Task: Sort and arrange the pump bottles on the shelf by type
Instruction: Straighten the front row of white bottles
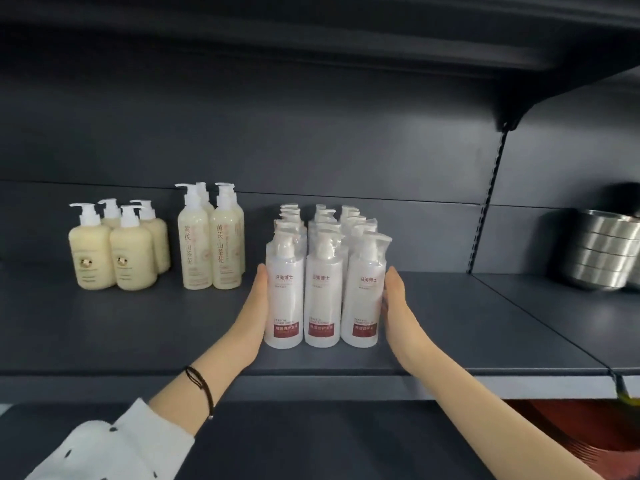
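Several white pump bottles with red labels (322, 289) stand in three rows at the middle of the dark shelf (138, 334). My left hand (254, 306) lies flat against the left side of the front bottle. My right hand (396, 303) lies flat against the right side of the block. Both hands have straight fingers and press the group from its two sides. To the left stand tall cream bottles with Chinese lettering (211, 244). Further left is a cluster of short, round cream pump bottles (114, 251).
A stack of steel bowls (599, 251) sits on the neighbouring shelf section at the right, past the upright slotted rail (485, 209). A shelf board hangs overhead. Bare shelf surface lies between the bottle groups and along the front edge.
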Tool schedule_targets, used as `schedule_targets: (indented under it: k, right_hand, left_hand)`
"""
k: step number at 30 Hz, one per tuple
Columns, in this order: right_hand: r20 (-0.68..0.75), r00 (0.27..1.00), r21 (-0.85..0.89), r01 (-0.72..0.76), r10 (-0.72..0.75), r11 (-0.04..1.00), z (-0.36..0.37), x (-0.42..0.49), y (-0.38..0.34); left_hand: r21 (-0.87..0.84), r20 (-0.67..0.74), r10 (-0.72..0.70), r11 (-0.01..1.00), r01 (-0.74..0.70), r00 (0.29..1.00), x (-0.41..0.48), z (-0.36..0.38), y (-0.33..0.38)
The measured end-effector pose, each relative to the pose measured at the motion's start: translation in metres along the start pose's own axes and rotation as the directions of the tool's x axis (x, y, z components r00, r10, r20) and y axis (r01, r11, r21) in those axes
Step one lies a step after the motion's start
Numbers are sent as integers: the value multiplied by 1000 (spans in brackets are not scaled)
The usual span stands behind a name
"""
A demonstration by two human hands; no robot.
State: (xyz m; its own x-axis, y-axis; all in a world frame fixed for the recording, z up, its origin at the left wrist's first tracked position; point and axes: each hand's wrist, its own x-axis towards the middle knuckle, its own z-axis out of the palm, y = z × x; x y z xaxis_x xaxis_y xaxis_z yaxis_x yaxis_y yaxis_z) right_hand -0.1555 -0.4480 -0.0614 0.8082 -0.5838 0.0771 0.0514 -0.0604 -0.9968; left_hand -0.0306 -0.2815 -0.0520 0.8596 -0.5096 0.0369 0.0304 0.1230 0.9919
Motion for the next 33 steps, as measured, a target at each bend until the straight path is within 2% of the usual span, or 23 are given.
schedule_targets:
  k: [2,5,9,11,13,15,18,20,27,33]
  right_hand:
    - [41,999,21,1,-2,1000,7,6,-3]
    - [19,999,25,31,-31,999,10,15,-2]
    - [160,987,1,22,-21,1000,3,9,6]
    - [181,981,-38,77,-68,996,-3,8,-1]
    - [146,983,-65,118,-107,991,-10,5,-13]
    - [62,987,-100,153,-148,983,-18,2,-17]
    - [-36,974,-154,216,-224,964,-23,-3,-15]
    - [-53,968,-173,233,-246,957,-22,-4,-10]
    - [-76,957,-222,257,-279,941,-19,-4,4]
    - [-43,951,-316,278,-306,907,-21,-3,7]
  left_hand:
    - [-32,-20,-10,999,10,1000,4,2,-5]
    - [-19,-55,-24,1000,23,998,6,3,-5]
    - [31,-77,-40,999,43,996,-4,6,-6]
    - [64,-79,-31,997,37,996,-9,8,2]
    - [131,-82,0,991,10,997,-11,10,10]
    - [219,-84,123,970,-102,989,-14,6,11]
    - [298,-76,376,892,-339,923,-19,-2,3]
    - [288,-63,450,863,-415,891,-19,-5,-5]
    - [286,-55,434,870,-402,899,-17,-3,-15]
    - [364,22,433,836,-411,901,-14,-15,-11]
